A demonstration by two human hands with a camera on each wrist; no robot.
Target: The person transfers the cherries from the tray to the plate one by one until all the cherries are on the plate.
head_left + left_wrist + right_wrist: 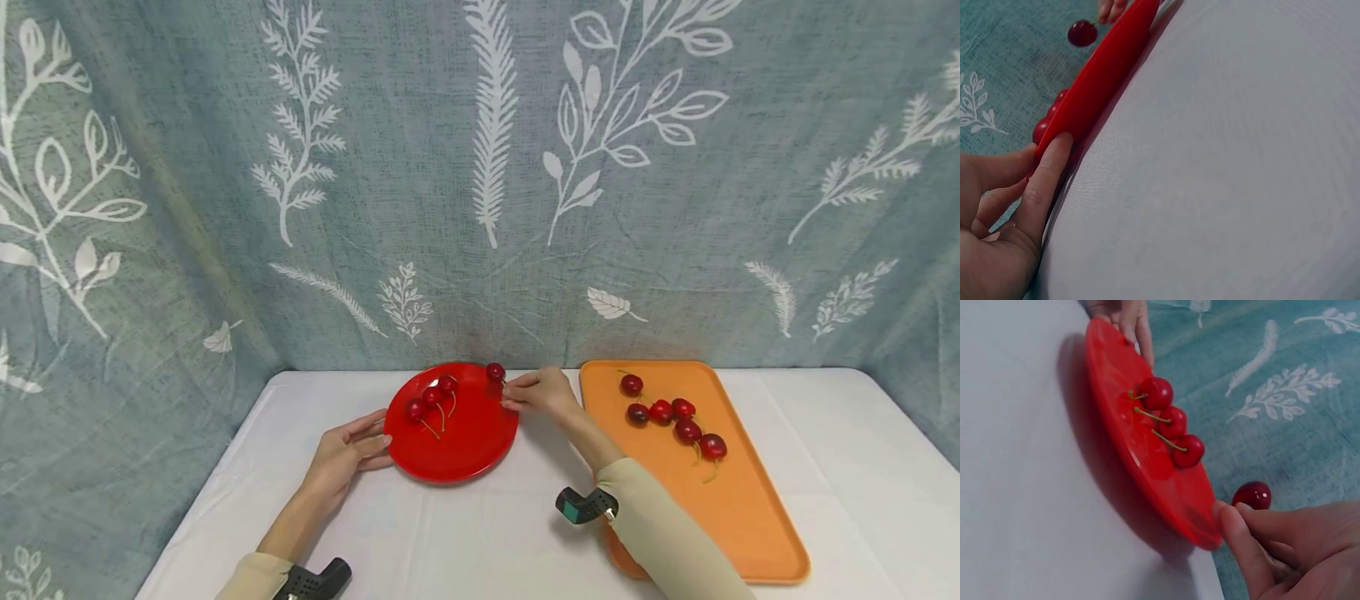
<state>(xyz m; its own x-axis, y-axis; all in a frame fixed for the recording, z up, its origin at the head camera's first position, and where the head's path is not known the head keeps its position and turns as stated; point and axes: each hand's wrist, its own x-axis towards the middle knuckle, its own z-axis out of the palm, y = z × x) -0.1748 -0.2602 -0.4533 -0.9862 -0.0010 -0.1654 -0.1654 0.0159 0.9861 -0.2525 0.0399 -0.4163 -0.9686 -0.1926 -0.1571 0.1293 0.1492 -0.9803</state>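
Observation:
A round red plate [465, 450] stands at the middle of the table, with three cherries [1172, 422] in a row on its left part, their stems pointing toward the front. My left hand [347, 450] grips the plate's left rim between thumb and fingers, as the left wrist view shows up close. Over the plate's right back edge, my right hand [543, 393] pinches a dark red cherry [495, 372] by its stem. That cherry hangs just off the fingertips, above the rim in the left wrist view. Most of its stem is hidden by the fingers.
An orange tray [652, 500] lies on the right, partly under my right forearm. Several cherries [687, 430] are grouped on its back half, some with stems showing. White cloth [450, 542] covers the table, and a blue-green leaf-patterned curtain [420, 208] hangs behind it.

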